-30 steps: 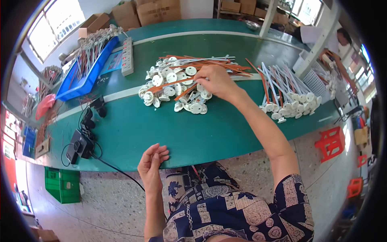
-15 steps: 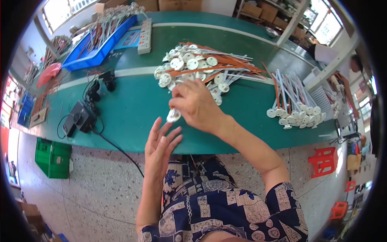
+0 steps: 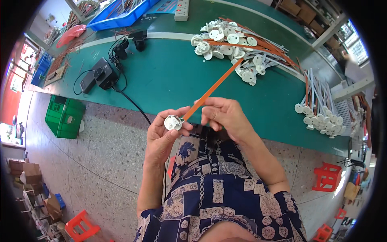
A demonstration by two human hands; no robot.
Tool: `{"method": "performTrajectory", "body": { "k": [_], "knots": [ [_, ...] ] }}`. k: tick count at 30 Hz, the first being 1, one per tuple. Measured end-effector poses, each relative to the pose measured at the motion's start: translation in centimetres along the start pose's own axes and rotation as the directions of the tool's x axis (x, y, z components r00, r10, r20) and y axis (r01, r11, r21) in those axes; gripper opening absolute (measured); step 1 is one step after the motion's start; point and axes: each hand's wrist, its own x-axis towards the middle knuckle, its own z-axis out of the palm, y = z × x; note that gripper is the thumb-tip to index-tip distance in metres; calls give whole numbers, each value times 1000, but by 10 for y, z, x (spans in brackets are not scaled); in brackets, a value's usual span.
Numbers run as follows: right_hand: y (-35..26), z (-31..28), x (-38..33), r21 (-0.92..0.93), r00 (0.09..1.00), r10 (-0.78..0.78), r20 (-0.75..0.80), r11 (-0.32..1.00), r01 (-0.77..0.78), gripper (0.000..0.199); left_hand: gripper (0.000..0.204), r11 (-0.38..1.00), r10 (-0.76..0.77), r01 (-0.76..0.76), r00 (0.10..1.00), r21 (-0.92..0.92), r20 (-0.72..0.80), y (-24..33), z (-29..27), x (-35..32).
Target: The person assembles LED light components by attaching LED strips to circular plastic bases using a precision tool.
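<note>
A white round socket-like piece [image 3: 172,122] with a long flat orange strip [image 3: 217,86] is pinched in the fingers of my left hand [image 3: 158,135], just off the table's front edge. The strip slants up and right from the piece, and its far end reaches the pile. My right hand [image 3: 229,117] is beside the strip, its fingers loosely bent and apart. Its index fingertip lies at the strip, seemingly touching it. Beyond lies a loose pile of similar white pieces [image 3: 233,38] with orange and white strips.
A second bundle of white pieces [image 3: 322,120] sits on the green table [image 3: 161,68] at right. Black adapters with cables [image 3: 105,73] lie at left, near a blue tray [image 3: 115,18] and power strip [image 3: 182,11]. Below are a green crate [image 3: 64,117] and red stools [image 3: 327,177].
My right hand has come back from the pile toward me. The white piece is now in my left hand with its orange strip fully in sight. The view has shifted.
</note>
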Motion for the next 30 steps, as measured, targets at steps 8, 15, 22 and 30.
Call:
{"method": "performTrajectory", "body": {
  "k": [8,15,22,30],
  "knots": [
    [21,32,-3,270,996,-50,78,963,28,24,62,998,10,-5,998,67,-70,0,-2,-10],
    [16,31,-16,-103,949,-300,-93,951,291,15,58,993,-9,3,999,-116,-54,-9,1,-5],
    [3,20,-21,-105,962,-246,-121,967,234,14,51,973,-89,73,994,-219,-63,-19,8,2],
    [-1,10,-29,-131,969,-243,-50,963,235,16,51,954,-135,124,991,-272,-22,-25,14,13]
  ]
}}
